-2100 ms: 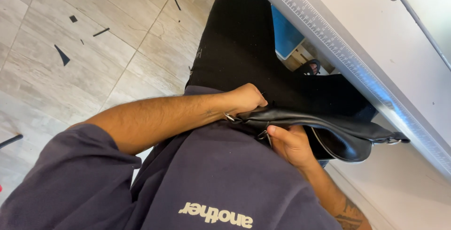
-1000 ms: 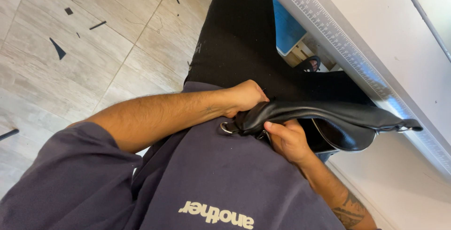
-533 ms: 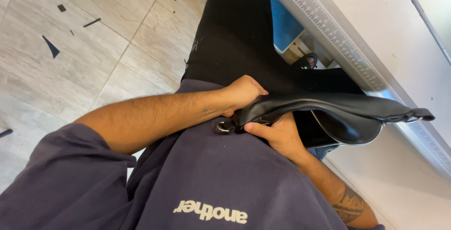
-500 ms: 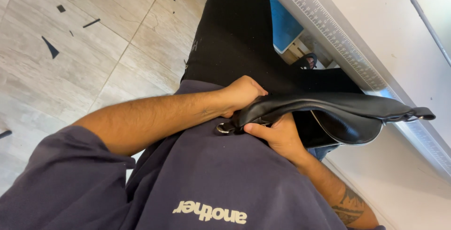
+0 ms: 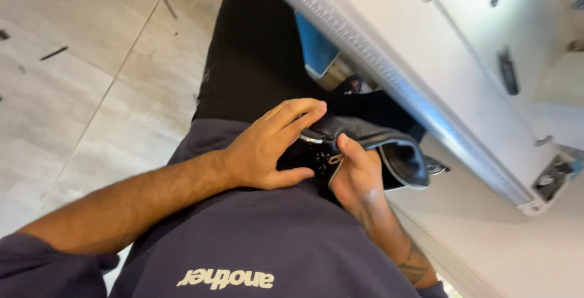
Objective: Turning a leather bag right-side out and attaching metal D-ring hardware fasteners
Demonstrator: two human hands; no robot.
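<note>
The left hand's [image 5: 267, 146] fingers [image 5: 298, 115] lie together across the end of a black leather bag [image 5: 371, 146]. The right hand [image 5: 356, 176] clamps the bag's metal ring [image 5: 333, 159] from below, at the person's waist, beside the white tabletop [image 5: 426, 79].

Two hands [image 5: 271, 146]; one black bag [image 5: 377, 152]; one white table [image 5: 426, 60]
</note>
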